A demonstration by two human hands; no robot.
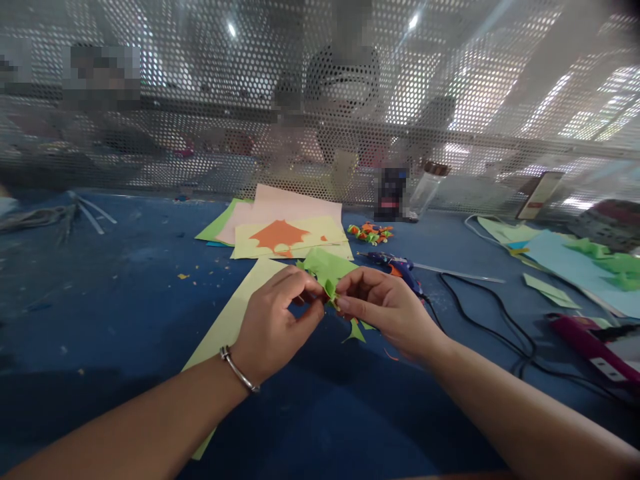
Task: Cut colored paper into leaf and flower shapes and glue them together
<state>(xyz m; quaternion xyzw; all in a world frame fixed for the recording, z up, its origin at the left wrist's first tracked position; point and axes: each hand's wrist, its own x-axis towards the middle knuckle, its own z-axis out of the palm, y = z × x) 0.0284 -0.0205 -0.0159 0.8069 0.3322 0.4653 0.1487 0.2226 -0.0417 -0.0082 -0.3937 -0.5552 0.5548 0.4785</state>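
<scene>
Between my fingertips is a small green paper piece [330, 289], pinched from both sides over the blue table. My left hand [283, 313], with a silver bangle at the wrist, closes thumb and forefinger on its left edge. On the right edge, the thumb and fingers of my right hand [385, 307] are pinched as well. Just behind lies a larger cut sheet of green paper [327, 263], partly covered by my hands. A green scrap [355, 332] lies below my right fingers. A long pale yellow paper strip [225, 327] runs under my left wrist.
Stacked coloured sheets [295, 203] with an orange cut-out [280, 235] lie behind my hands. Small orange-and-green paper pieces [371, 233] sit nearby. To the right are a blue glue gun [403, 263], black cable [500, 300] and magenta power strip [595, 347]. A perforated metal screen [200, 100] stands behind.
</scene>
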